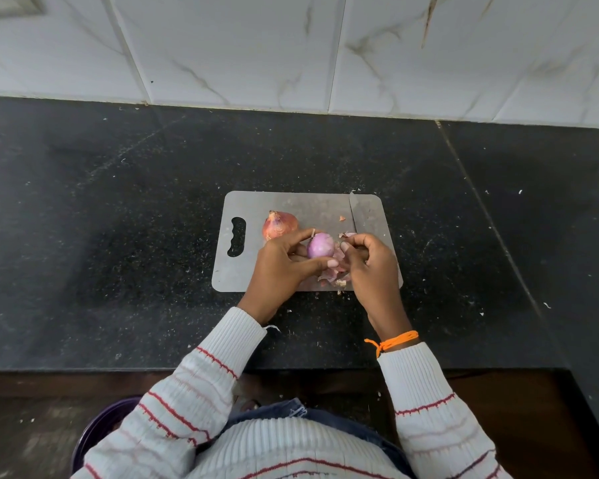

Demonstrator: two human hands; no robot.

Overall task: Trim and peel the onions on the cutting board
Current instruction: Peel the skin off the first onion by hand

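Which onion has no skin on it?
The shiny purple onion held in the left hand. The other onion, lying on the grey cutting board, has its brownish-orange papery skin.

peeled purple onion (320, 245), unpeeled onion (279, 224), cutting board (305, 203)

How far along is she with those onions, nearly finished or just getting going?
About halfway. The purple onion held in the left hand looks almost bare, and loose skins lie on the cutting board. The right hand is pinching skin at its side. The second onion still wears its dry skin and tip, so it remains. The knife rests on the board.
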